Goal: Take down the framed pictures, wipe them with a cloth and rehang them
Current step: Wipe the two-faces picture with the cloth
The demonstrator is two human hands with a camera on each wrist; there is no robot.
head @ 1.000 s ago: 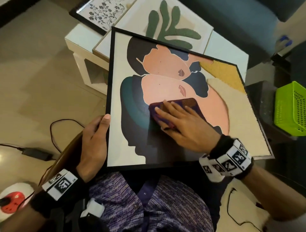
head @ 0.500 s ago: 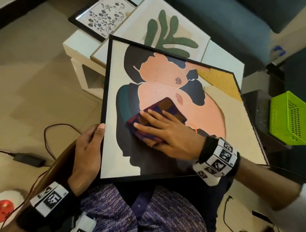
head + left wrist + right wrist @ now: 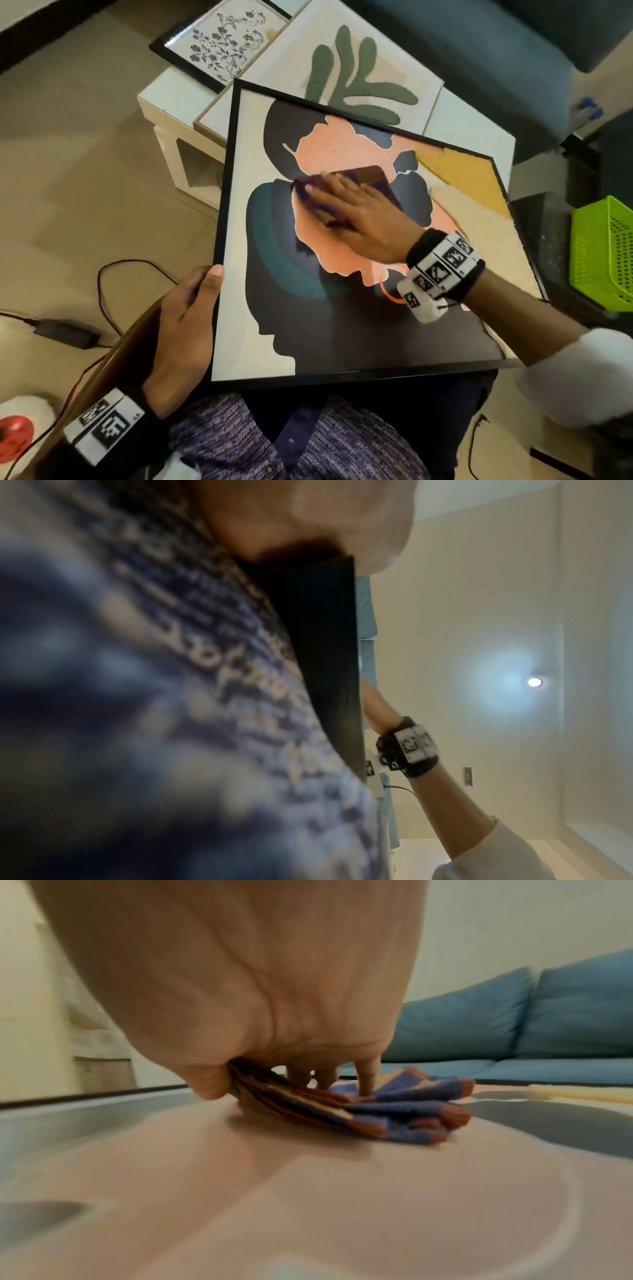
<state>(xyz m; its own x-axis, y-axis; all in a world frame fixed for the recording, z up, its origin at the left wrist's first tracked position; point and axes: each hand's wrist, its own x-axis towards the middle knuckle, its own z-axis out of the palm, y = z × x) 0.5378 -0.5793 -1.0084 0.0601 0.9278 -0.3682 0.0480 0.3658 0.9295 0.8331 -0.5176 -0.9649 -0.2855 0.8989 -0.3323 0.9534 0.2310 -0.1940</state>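
A large black-framed picture [image 3: 260, 342] of two abstract faces lies tilted on my lap. My left hand [image 3: 185, 315] grips its left edge, thumb on the front and fingers behind. My right hand [image 3: 346, 205] lies flat on a folded purple and brown cloth [image 3: 371, 174], pressing it on the glass where the pink and dark shapes meet. In the right wrist view the cloth [image 3: 394, 1110] sits under the fingers [image 3: 368, 1077] on the glossy picture [image 3: 308, 1191]. The left wrist view shows the frame's dark back [image 3: 325, 642] against my patterned shirt.
Beyond the picture a white side table [image 3: 161, 102] carries a floral framed print [image 3: 222, 44] and a green leaf framed print [image 3: 359, 68]. A blue sofa [image 3: 479, 51] stands behind. A green basket [image 3: 606, 250] is at the right. Cables and an adapter [image 3: 65, 332] lie on the floor at the left.
My right hand slid the cloth left and down over the dark shape, then up to the pink faces. The left hand kept its hold on the frame's edge.
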